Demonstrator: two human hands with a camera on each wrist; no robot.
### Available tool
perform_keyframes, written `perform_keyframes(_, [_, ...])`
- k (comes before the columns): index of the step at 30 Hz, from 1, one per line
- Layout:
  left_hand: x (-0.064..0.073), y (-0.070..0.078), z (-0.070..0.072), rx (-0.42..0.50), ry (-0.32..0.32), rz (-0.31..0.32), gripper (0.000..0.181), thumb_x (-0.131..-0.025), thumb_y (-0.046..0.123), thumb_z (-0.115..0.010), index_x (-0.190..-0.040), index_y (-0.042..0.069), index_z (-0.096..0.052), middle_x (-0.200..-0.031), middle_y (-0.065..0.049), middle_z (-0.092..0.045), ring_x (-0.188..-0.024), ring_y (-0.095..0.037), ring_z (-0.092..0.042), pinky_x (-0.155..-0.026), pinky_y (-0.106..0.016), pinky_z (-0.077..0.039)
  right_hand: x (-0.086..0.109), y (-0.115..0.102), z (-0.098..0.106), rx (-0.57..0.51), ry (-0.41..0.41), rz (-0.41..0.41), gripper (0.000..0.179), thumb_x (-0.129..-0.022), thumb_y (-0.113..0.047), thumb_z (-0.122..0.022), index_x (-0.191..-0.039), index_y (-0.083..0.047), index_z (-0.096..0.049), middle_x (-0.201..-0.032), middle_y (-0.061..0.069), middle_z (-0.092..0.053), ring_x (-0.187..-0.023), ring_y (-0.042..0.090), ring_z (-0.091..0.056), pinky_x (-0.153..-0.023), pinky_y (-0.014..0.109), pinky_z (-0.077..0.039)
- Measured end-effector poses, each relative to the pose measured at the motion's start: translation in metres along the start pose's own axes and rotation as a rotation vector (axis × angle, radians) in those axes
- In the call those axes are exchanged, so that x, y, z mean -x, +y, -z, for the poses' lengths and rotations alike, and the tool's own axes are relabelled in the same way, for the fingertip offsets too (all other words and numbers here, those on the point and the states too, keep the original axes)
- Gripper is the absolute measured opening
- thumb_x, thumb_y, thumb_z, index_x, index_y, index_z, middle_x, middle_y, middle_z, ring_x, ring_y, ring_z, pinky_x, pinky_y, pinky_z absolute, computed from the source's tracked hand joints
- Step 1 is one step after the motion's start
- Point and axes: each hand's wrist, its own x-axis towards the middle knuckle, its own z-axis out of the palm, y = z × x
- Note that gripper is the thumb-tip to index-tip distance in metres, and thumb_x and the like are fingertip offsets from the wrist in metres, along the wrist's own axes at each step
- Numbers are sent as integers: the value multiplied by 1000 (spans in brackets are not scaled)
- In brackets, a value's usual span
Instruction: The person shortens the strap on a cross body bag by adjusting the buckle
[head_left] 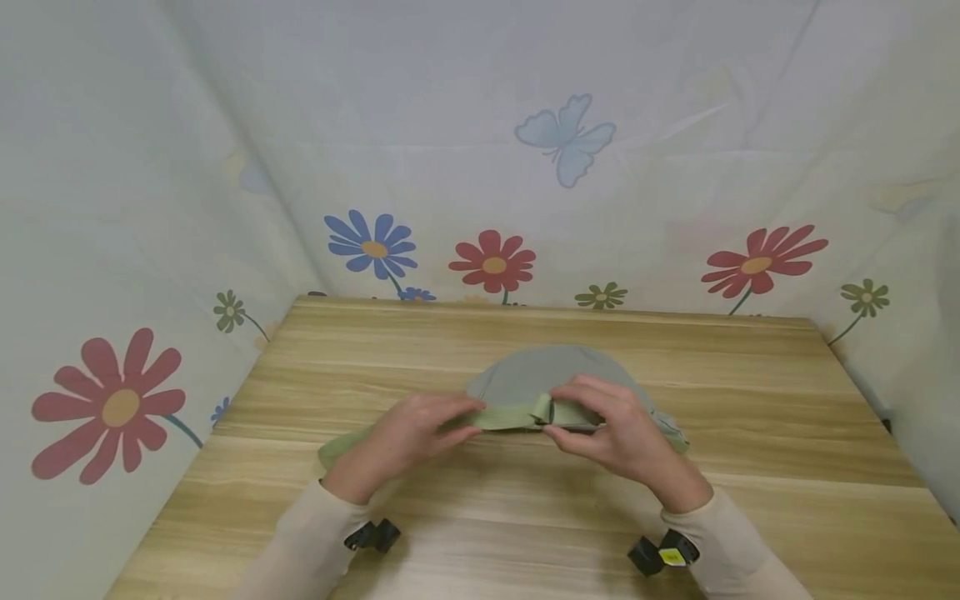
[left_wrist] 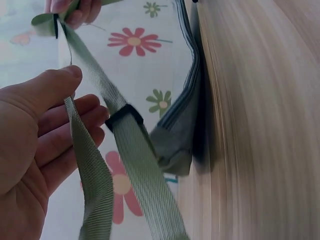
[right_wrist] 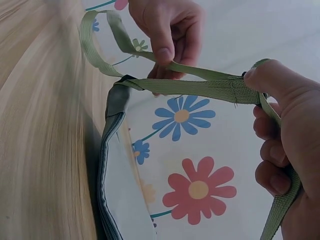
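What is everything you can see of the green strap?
The green strap looks like flat woven webbing with a dark slider partway along and stitching near the right hand. It is looped, partly raised above the wooden table. The left hand pinches one run; the right hand grips another. One section appears to meet a corner of the grey item.

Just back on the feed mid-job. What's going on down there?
A person has both hands on the green strap of a grey bag, which sits on the wooden table just beyond them. The left hand pinches a length of strap between thumb and fingers, while the right hand grips it beside a small folded loop. Neither hand holds the bag's body.
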Motion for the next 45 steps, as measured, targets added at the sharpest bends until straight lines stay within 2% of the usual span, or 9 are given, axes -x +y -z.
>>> perform_keyframes(7, [16,-9,9,-72,-42,66,27,-91,10,-86,-118,8,-80,-114,-6,-83,-101,-21,-81,-88,-35,-66,0,-2,5,-37,3,-64,23,-95,-19,-86,-114,-9,-77,-100,3,-76,-73,9,-58,-62,15,-46])
perform_keyframes(13, [24,-17,15,-85,-75,122,28,-93,10,-85,-120,9,-79,-115,-6,-83,-103,-21,-81,-89,-35,-66,-1,-2,6,-10,12,-54,24,-99,-27,-82,-115,-10,-78,-98,1,-76,-67,8,-50,-60,14,-41])
perform_keyframes(18, [9,-12,5,-42,-97,149,43,-94,23,-86,-131,8,-73,-128,-8,-79,-117,-23,-77,-99,-39,-64,-2,-1,-1,12,37,-29,34,-104,-41,-72,-114,-9,-78,-96,1,-75,-64,9,-48,-59,14,-40])
perform_keyframes(23, [-20,5,-18,137,-28,83,54,-91,26,-89,-137,5,-69,-134,-10,-76,-123,-24,-74,-104,-39,-62,-4,-1,-7,35,46,-10,39,-105,-45,-69,-114,-8,-77,-95,1,-74,-69,5,-50,-61,14,-41])
perform_keyframes(28, [-38,18,-33,288,51,30,42,-94,13,-85,-132,2,-71,-125,-11,-78,-113,-22,-75,-99,-32,-62,-4,-1,-9,36,13,-20,37,-103,-40,-73,-117,-6,-76,-100,3,-75,-76,6,-57,-65,15,-46])
perform_keyframes(31, [-39,19,-36,320,75,41,35,-94,9,-84,-126,2,-74,-118,-11,-79,-101,-19,-74,-89,-28,-63,-1,0,-3,47,-13,-30,36,-101,-36,-77,-120,-5,-75,-105,5,-77,-82,9,-64,-69,16,-51])
perform_keyframes(34, [-37,18,-34,334,73,80,32,-94,10,-84,-124,3,-75,-118,-10,-80,-99,-17,-72,-85,-29,-63,3,3,6,98,-31,-24,34,-99,-31,-81,-121,-6,-75,-109,5,-77,-88,12,-69,-74,18,-55])
perform_keyframes(39, [-34,16,-32,323,66,107,34,-94,13,-84,-126,5,-74,-120,-9,-79,-103,-20,-74,-88,-30,-62,8,6,14,170,-46,2,28,-102,-34,-77,-115,-9,-77,-106,1,-75,-86,9,-66,-74,18,-53])
perform_keyframes(45, [-34,19,-33,318,77,116,41,-95,15,-84,-133,7,-70,-114,-6,-80,-89,-11,-66,-77,-24,-58,8,5,15,141,-38,-11,28,-102,-34,-77,-116,-10,-77,-105,0,-74,-83,5,-62,-71,15,-51])
